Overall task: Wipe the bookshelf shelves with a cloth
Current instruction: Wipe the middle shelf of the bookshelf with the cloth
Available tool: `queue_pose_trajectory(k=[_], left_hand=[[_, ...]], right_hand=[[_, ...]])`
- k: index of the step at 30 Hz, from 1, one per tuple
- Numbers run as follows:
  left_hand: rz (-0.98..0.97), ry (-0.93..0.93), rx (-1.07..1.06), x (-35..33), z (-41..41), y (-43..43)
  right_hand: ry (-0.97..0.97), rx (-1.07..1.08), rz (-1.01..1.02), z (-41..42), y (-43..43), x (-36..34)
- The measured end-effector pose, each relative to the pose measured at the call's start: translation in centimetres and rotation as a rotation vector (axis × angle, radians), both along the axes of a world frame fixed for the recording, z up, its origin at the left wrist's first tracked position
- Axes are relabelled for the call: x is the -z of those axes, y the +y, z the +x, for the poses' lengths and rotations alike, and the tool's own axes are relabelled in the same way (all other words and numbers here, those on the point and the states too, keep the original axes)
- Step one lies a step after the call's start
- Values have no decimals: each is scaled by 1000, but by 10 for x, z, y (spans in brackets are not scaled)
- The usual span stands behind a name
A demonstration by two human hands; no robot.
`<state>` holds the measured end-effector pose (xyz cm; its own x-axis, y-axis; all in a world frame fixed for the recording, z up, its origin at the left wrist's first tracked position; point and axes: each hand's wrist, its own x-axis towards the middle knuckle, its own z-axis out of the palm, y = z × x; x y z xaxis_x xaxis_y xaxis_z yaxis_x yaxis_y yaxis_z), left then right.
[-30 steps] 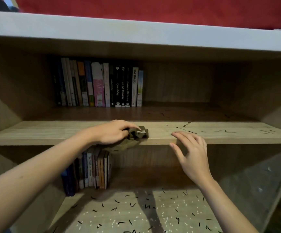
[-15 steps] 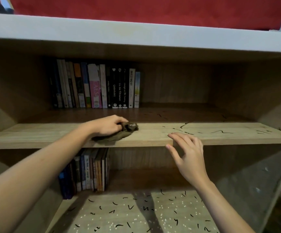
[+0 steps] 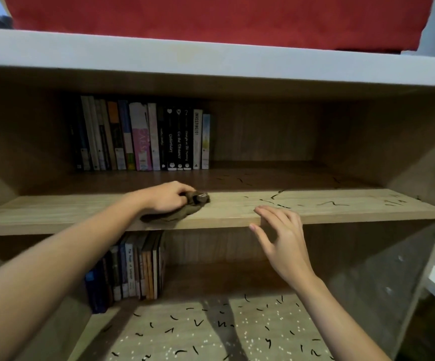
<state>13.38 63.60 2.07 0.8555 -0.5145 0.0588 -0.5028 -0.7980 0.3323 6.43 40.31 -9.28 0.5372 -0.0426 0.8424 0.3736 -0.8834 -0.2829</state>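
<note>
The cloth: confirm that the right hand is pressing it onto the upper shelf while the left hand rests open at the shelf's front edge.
The hands are swapped. In the head view, the left hand presses the cloth onto the upper shelf, while the right hand rests open at the shelf's front edge.

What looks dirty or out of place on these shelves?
Thin black scraps lie scattered over the right part of the middle shelf, where the cloth under the left hand has not reached. More black bits and white specks cover the lower shelf. The books stand upright.
</note>
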Motion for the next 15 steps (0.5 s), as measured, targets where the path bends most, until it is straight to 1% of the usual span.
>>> queue_pose_trajectory(k=[2, 6, 8, 9, 11, 12, 13, 15], left_hand=[[-23, -15, -4, 5, 1, -26], [-67, 49, 115, 1, -14, -64], [-171, 66, 147, -6, -23, -58], [-260, 55, 129, -8, -26, -50], [-435, -50, 46, -9, -23, -22], [-483, -107, -7, -6, -19, -8], [-485, -147, -55, -2, -16, 3], [-396, -167, -110, 9, -14, 12]], right_hand=[[19, 1, 4, -2, 1, -2], [99, -14, 42, -9, 1, -9], [154, -38, 72, -15, 0, -16], [188, -47, 90, -18, -1, -20], [247, -35, 160, -21, 0, -37], [262, -15, 198, -20, 3, -48], [265, 6, 208, -16, 10, -59], [322, 14, 136, -1, 32, -79]])
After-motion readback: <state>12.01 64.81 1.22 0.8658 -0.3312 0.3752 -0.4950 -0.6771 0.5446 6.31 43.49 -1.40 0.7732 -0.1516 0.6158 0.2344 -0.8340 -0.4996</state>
